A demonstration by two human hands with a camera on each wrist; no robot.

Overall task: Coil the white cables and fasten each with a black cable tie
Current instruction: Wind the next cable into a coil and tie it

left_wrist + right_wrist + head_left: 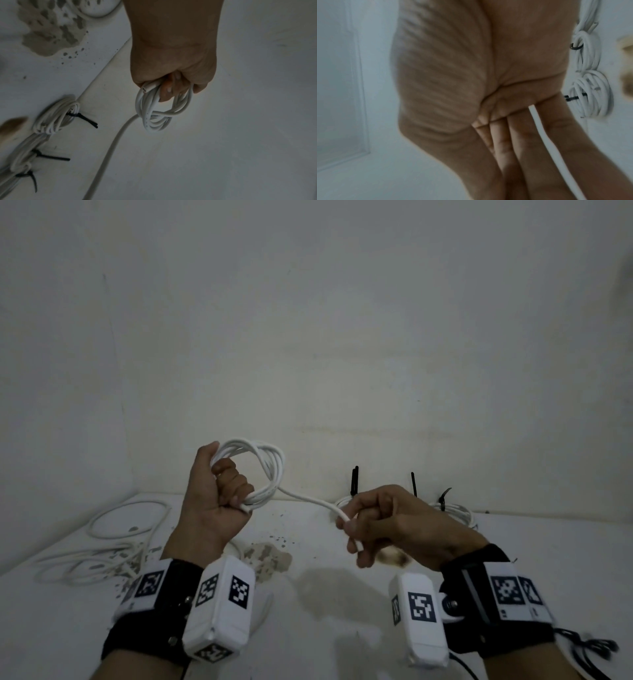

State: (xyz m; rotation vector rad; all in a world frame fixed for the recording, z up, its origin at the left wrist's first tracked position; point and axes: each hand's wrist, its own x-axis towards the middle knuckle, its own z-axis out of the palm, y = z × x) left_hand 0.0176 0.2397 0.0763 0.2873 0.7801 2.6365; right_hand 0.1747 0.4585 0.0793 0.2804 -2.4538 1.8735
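Observation:
My left hand [219, 494] is raised above the table and grips a coil of white cable [265, 470] of several loops; the left wrist view shows the coil [159, 115] hanging from the curled fingers. The cable's free tail [308, 500] runs right into my right hand [370, 525], whose fingers are curled round its end. In the right wrist view the tail [544, 146] lies between the fingers. Finished coils bound with black cable ties [354, 481] lie behind the right hand, also shown as tied coils [56, 119] in the left wrist view.
Loose white cables [113, 535] sprawl on the white table [342, 611] at the left. Flaked, stained patches [270, 556] mark the tabletop between my wrists. A pale wall [308, 337] rises right behind the table.

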